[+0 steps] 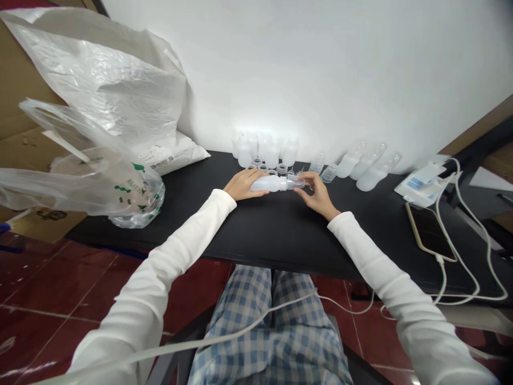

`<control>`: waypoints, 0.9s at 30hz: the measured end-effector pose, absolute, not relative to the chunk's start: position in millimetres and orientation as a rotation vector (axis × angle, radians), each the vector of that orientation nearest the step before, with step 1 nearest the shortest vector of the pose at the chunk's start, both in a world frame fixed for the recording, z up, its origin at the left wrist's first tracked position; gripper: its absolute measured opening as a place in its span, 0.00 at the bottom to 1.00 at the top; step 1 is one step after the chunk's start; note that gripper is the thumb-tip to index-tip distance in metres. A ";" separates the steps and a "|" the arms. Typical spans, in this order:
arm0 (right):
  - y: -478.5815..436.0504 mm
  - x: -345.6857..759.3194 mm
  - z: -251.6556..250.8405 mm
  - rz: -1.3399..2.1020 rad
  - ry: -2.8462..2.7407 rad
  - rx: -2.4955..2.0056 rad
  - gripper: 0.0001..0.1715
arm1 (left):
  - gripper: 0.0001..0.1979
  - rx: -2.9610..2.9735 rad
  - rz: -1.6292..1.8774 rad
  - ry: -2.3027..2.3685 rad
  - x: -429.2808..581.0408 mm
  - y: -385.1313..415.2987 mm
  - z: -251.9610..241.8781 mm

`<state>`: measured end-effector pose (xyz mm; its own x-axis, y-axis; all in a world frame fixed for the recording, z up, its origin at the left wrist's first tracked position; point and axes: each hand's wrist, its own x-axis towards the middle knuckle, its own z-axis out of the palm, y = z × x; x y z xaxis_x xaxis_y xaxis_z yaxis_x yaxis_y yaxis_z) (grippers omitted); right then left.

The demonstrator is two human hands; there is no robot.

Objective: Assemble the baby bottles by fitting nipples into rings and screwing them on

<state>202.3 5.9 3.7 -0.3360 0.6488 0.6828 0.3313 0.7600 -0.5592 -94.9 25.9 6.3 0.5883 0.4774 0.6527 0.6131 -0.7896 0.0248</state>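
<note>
The left hand (244, 184) wraps around the rounded end of a white plastic bottle (269, 184), which lies on its side just above the middle of the black counter (280, 230). The right hand (316, 195) holds the clear top piece (296, 183) at the bottle's other end, its fingers (308, 181) closed narrowly around it. The top points toward 3 o'clock.

Just beyond the hands, at 12 o'clock, a cluster of white bottles (264, 152) stands against the white wall (320, 69), with small clear rings (266, 169) in front of them. At 1 o'clock, more white bottles (368, 174) lean near the wall. Farther out at 2 o'clock sits a white packet (420, 184), and at 3 o'clock a phone (429, 232) lies beside a white cable (460, 240). At 10 o'clock, a crumpled plastic bag (92, 91) hangs over the counter's end near a white sack (176, 155). Below the counter are the person's plaid trousers (256, 321) and a red tile floor (60, 283).
</note>
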 end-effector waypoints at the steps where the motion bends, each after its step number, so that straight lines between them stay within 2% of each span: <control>1: 5.4 202.3 4.1 0.408 -1.963 -0.728 0.21 | 0.26 -2.614 -0.985 -0.908 -95.2 26.4 6.0; 16: 3.7 201.9 -2.1 0.275 -2.249 -0.695 0.08 | 0.27 -2.874 -0.945 -0.928 -96.3 27.5 3.6; 27: -2.1 194.1 5.0 0.407 -2.015 -0.830 0.24 | 0.27 -2.690 -1.071 -0.822 -89.3 24.7 -1.5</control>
<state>194.1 -2.1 5.0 -0.3774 0.6919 0.6155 0.3983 0.7213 -0.5666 -89.3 24.7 -1.5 0.5993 0.4395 0.6691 0.5333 -0.8425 0.0758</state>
